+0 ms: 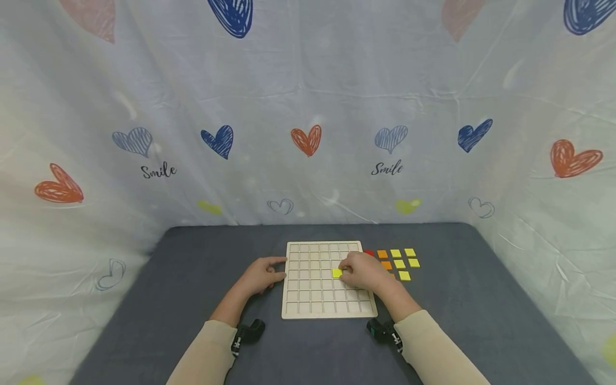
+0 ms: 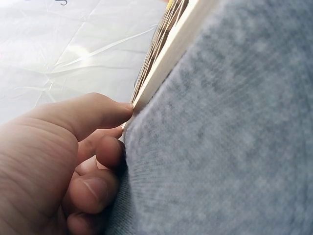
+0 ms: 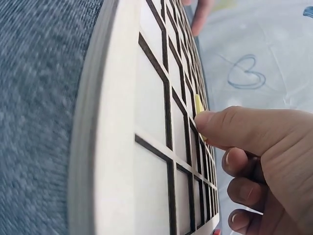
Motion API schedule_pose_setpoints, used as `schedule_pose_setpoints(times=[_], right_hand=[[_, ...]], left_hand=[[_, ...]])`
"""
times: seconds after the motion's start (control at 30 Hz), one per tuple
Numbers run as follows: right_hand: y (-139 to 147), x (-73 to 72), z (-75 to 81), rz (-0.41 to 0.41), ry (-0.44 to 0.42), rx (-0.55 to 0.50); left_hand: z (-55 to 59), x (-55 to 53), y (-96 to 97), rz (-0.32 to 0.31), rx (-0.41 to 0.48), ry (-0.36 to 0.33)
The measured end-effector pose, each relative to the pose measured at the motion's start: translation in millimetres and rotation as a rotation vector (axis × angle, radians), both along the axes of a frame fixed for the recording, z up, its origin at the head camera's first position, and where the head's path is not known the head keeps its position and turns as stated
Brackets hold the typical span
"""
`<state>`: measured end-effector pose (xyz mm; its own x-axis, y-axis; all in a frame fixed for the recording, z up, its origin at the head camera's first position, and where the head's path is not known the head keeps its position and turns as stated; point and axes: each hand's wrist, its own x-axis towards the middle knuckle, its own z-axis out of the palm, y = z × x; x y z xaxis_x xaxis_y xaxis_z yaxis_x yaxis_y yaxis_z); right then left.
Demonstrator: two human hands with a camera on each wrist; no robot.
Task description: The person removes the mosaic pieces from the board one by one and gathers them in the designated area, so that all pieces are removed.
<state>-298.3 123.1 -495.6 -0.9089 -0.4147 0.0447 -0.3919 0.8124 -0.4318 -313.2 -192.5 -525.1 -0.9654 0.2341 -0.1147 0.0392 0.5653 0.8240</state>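
Note:
A pale wooden board (image 1: 304,308) with a grid of square cells lies flat on the dark grey table cover. My left hand (image 1: 260,275) touches the board's left edge with thumb and index fingertips set apart along it; in the left wrist view the other fingers (image 2: 93,192) are curled beneath. Over the grid's right half, my right hand (image 1: 364,271) pinches a yellow square tile (image 1: 337,273) between thumb and fingertips. The right wrist view shows the tile (image 3: 198,104) at the grid surface, partly hidden by the thumb; whether it sits fully in a cell I cannot tell.
Right of the board lie several loose yellow tiles (image 1: 399,264), orange tiles (image 1: 382,254) and a red piece (image 1: 368,252), some partly covered by my right hand. A white curtain (image 1: 337,182) printed with hearts hangs behind the table (image 1: 226,240).

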Motion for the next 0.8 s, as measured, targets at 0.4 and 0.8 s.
schedule_pose_setpoints(times=[0.4,0.8], right_hand=[[1.9,-0.4,-3.6,-0.006,-0.005,-0.077],[3.6,1.4,-6.4,-0.038,-0.044,-0.162]], left_hand=[[0.6,0.7,-0.3,0.009,0.005,-0.007],[1.7,1.7,0.8,0.020,-0.001,-0.009]])
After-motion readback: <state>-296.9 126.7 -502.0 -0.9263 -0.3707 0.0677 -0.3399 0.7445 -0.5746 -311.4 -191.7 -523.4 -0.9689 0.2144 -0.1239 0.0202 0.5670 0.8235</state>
